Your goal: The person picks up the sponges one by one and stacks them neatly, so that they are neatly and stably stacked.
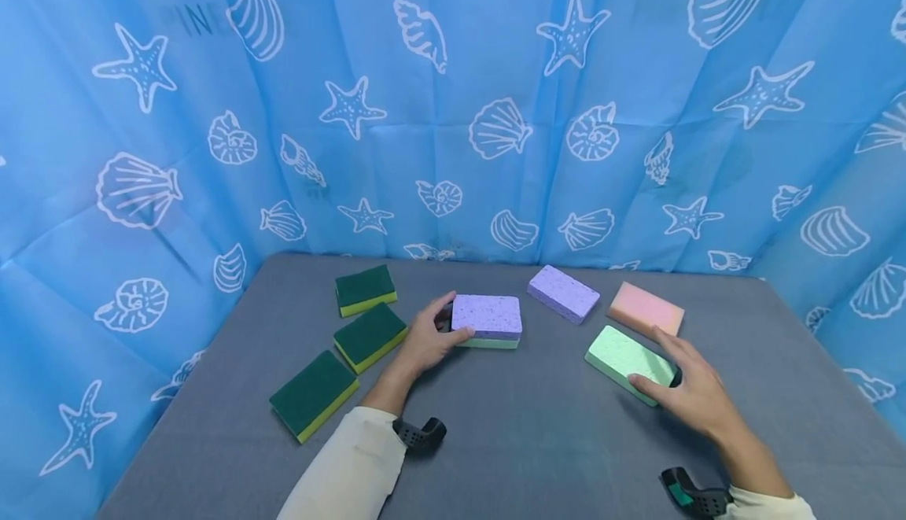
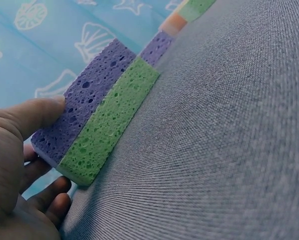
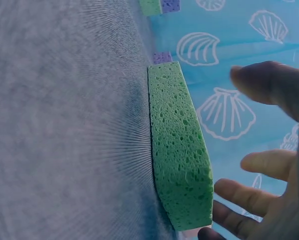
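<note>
My left hand [image 1: 425, 341] grips the left end of a purple sponge [image 1: 487, 314], thumb at its near edge and fingers round the far side. Directly under it lies a light green sponge [image 2: 112, 120], its long side lined up with the purple one in the left wrist view. My right hand [image 1: 697, 394] is over the right end of another light green sponge [image 1: 626, 356], which lies flat on the cloth. Its thumb and fingers are spread, and the right wrist view shows a gap between the thumb and that green sponge [image 3: 179, 145].
A second purple sponge [image 1: 563, 294] and a pink sponge [image 1: 646, 309] lie farther back on the grey cloth [image 1: 538, 441]. On the left are three dark green and yellow scouring sponges [image 1: 314, 394]. A blue seashell curtain [image 1: 453, 158] hangs behind the table.
</note>
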### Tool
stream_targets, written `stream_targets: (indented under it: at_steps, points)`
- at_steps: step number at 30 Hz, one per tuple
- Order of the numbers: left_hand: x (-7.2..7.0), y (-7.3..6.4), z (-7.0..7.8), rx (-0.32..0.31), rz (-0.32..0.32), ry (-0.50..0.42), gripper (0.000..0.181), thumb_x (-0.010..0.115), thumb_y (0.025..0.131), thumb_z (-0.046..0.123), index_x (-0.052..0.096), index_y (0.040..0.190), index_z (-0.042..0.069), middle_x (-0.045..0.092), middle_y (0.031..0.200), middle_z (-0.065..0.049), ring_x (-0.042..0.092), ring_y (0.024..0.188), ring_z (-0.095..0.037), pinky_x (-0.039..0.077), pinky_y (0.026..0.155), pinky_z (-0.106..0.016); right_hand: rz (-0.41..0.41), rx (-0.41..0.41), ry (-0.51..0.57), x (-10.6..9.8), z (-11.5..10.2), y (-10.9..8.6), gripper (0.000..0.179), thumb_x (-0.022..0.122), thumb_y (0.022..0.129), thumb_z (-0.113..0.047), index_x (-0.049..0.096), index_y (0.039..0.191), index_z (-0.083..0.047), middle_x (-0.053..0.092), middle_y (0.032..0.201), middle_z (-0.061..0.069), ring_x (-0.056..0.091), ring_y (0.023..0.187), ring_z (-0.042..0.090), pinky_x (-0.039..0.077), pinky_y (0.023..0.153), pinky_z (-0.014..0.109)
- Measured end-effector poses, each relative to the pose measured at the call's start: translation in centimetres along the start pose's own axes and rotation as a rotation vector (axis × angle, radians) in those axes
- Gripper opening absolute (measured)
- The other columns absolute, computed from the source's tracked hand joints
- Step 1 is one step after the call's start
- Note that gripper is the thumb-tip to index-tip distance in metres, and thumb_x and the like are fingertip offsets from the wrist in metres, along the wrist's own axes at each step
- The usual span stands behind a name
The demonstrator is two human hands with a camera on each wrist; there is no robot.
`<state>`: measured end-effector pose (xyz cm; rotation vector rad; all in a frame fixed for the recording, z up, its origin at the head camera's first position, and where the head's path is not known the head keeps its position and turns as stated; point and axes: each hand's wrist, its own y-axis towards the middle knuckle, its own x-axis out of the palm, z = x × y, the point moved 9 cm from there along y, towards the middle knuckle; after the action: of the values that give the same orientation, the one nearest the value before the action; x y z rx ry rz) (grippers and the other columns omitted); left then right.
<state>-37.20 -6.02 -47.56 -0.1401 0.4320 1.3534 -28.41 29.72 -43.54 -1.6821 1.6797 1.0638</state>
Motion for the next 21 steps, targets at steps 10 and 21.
stream_targets:
  at_steps: [10,21]
  points:
    - [0.0,0.0,0.4,0.0,-0.007,-0.005,0.072,0.074,0.087,0.022,0.039,0.147,0.005,0.044,0.142,-0.016,0.046,0.124,-0.033,0.038,0.1,-0.048,-0.07,0.059,-0.105,0.9,1.3,0.0,0.098,0.074,0.08,-0.049,0.032,0.143,0.012,0.034,0.134,0.039,0.033,0.118,0.059,0.03,0.087,0.072]
    - [0.1,0.0,0.1,0.011,-0.007,-0.007,0.072,0.074,0.087,0.022,0.039,0.147,0.004,0.043,0.143,-0.017,0.044,0.126,-0.032,0.037,0.101,-0.047,-0.103,0.112,-0.182,1.3,2.2,0.3,0.096,0.077,0.076,-0.049,0.04,0.135,0.017,0.04,0.126,0.043,0.039,0.112,0.058,0.034,0.085,0.068]
